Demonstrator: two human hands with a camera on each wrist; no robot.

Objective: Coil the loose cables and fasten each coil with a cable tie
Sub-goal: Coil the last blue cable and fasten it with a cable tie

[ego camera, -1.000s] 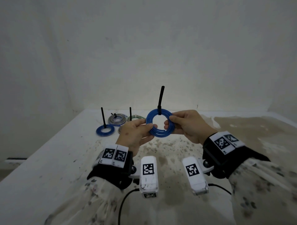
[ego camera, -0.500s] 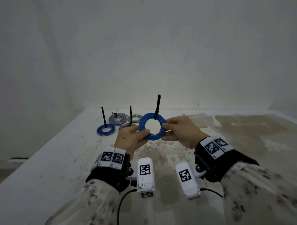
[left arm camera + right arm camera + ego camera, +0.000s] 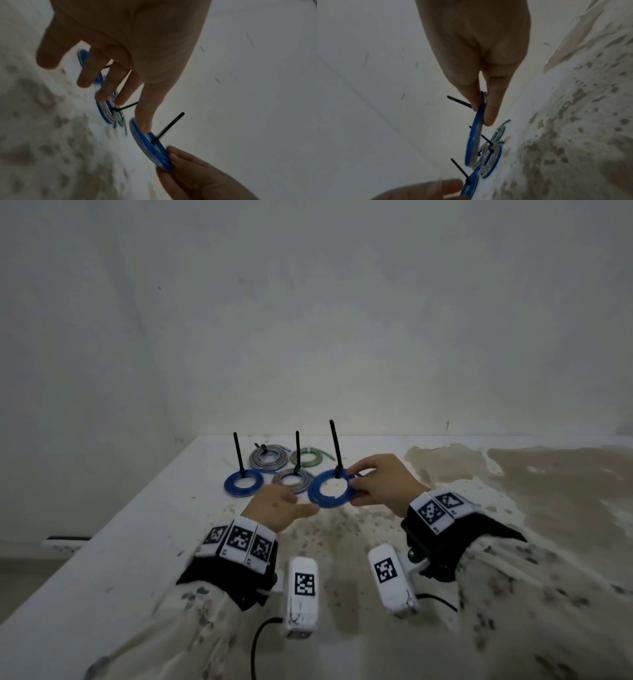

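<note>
My right hand pinches the right rim of a blue cable coil between thumb and fingers, just above the table. A black cable tie is fastened round the coil's far side, its tail standing upright. The right wrist view shows the same pinch, right hand on the coil. My left hand lies open by the coil's lower left edge. In the left wrist view its fingers are spread and straight, with one fingertip at the coil's rim.
Tied coils lie on the white table just left of and behind the held one: a blue coil and a grey coil with upright tie tails, a grey-blue coil, and a green coil. Brown stains cover the table's right side.
Both hands carried the blue coil forward and down from mid-air to beside the tied coils, tilting it nearly flat. My left hand has let go of the rim and opened.
</note>
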